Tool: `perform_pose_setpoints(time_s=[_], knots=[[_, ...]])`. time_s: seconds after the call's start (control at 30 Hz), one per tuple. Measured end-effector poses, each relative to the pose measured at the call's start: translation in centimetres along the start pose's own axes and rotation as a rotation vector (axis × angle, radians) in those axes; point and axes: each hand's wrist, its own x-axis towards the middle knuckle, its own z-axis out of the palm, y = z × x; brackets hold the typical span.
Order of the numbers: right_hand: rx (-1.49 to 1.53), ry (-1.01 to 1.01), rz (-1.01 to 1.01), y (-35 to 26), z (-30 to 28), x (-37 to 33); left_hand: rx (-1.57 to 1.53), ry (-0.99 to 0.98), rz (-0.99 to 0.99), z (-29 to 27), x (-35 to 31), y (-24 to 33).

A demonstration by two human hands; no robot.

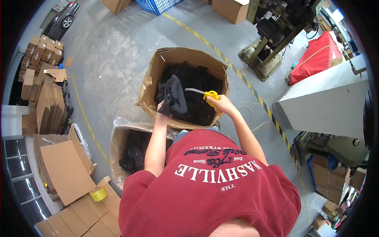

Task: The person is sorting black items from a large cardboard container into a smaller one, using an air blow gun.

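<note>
My left hand is closed on a black fabric piece, lifted above an open cardboard box. In my right hand is a pair of scissors with yellow handles; their pale blades point left toward the fabric, and I cannot tell whether they touch it. More black fabric items fill the box beneath both hands. Their exact kind is hard to make out.
A second, plastic-lined box with black items stands at my lower left. Stacked cardboard lines the left side. A blue crate sits far ahead. To the right are a machine stand and a striped floor line.
</note>
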Motion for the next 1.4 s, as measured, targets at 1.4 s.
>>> perform_pose_setpoints(time_s=[1.4], knots=[[0.105, -0.111, -0.043, -0.9, 0.1, 1.0, 0.428, 0.452, -0.255, 4.8, -3.0, 3.1]])
